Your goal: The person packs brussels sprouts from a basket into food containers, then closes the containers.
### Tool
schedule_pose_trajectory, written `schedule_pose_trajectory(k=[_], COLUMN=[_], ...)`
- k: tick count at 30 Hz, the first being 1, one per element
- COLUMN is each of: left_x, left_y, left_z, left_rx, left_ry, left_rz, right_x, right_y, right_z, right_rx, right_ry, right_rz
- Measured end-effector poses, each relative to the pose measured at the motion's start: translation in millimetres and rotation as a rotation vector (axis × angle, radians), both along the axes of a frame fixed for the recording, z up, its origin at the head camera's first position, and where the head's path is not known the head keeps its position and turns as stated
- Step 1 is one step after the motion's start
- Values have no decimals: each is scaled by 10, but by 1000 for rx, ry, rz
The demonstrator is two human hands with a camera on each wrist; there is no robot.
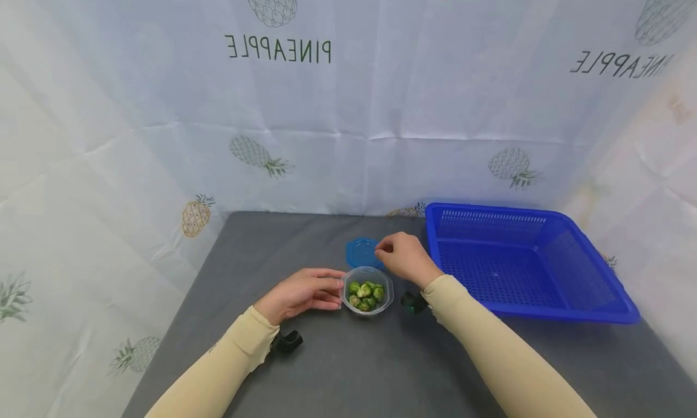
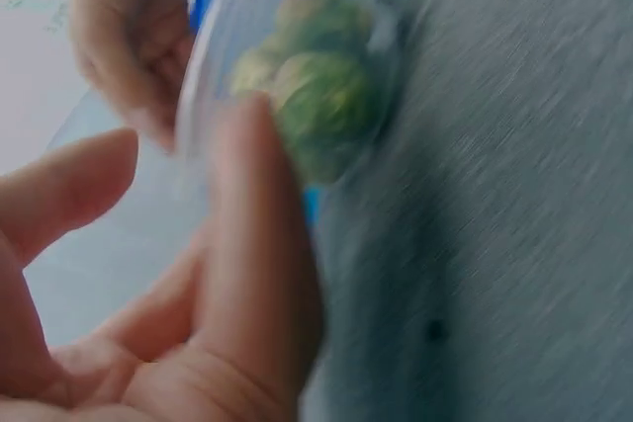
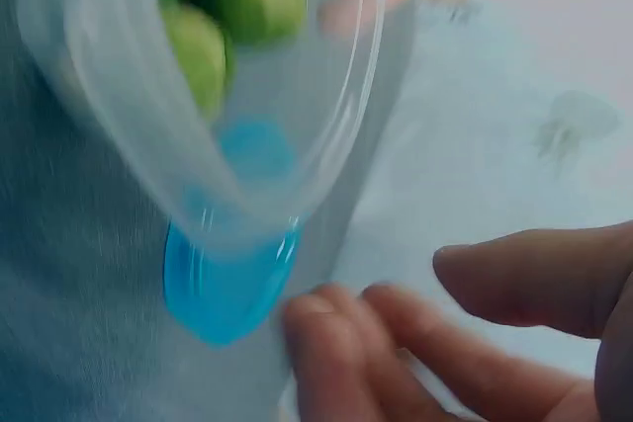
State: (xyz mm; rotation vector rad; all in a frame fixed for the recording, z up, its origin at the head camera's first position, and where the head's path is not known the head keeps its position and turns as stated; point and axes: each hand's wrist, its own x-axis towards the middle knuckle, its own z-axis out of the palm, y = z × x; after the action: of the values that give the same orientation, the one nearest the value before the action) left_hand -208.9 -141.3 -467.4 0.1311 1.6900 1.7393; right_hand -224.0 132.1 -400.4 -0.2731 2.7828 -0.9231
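A clear plastic container (image 1: 388,300) holds several green Brussels sprouts (image 1: 363,291) and stands upright near the middle of the table. At its left side is my left hand (image 1: 307,294), thumb and fingers spread apart. In the left wrist view a blurred finger (image 2: 262,254) overlaps the container wall. Just behind the container lies a blue lid (image 1: 359,253), flat on the table. My right hand (image 1: 405,257) hovers by the lid's right edge, fingers loosely bent. The right wrist view shows its thumb (image 3: 534,274) apart from the fingers, with nothing between them.
A large blue plastic basket (image 1: 544,314) with slotted walls stands to the right, close beyond my right forearm. The grey table (image 1: 337,369) ends at the back against a white curtain (image 1: 359,170) printed with pineapples. Dark wrist-worn devices (image 1: 287,342) sit under both wrists.
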Motion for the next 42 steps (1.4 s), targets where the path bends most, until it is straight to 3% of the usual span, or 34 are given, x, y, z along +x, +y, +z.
schedule_pose_trajectory(k=[4,7,11,14,18,25,32,38,42], left_x=[-120,-309,-557,-692,-793,-859,-879,-838,-711], left_y=[24,98,231,312,408,501,431,362,247], left_z=[132,261,381,388,346,323,317,435,588], left_rx=[-117,-187,-246,-286,-321,-301,-263,-242,-241], left_ry=[22,23,-19,-61,-104,-147,-183,-64,48], left_rz=[38,104,153,169,205,235,315,332,308], right_x=[-273,-459,-611,-672,-690,-670,-637,-524,-387], right_y=[96,114,72,27,2,-9,-1,67,111], right_z=[3,-15,-64,-104,-147,-166,-76,119,209], right_rx=[59,82,21,-41,-76,-94,-233,-372,-397], right_ry=[-157,-244,-324,-372,-395,-383,-400,-368,-287], right_rz=[-86,-132,-157,-167,-203,-247,-257,-253,-227])
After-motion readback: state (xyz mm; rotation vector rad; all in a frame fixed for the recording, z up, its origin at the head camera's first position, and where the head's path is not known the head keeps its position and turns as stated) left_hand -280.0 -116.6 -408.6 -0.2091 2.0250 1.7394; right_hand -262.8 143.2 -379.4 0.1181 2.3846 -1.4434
